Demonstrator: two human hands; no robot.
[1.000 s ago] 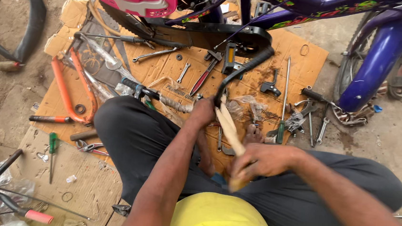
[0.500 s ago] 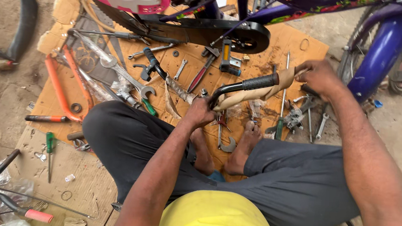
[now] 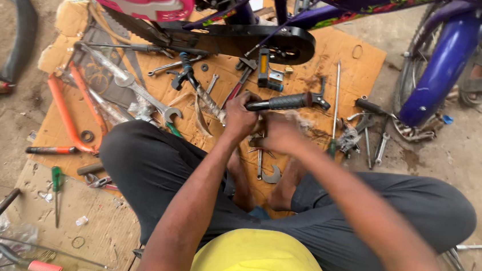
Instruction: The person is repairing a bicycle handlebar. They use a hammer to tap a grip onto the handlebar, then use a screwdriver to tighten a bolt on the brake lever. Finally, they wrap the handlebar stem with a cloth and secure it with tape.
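Cardboard spread over dusty ground carries our scattered tools, and we place everything by it. At its far edge stands the purple bicycle with a black chain guard. Near its middle our left hand closes around the black handlebar grip, held just above the sheet. Our right hand, just beside, is blurred; we cannot tell its grip. A silver wrench lies toward the left side.

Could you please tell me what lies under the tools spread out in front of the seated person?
A flattened sheet of brown cardboard lies under the wrench, the screwdriver and the other tools. Bare ground shows around it; whatever is beneath the cardboard is covered.
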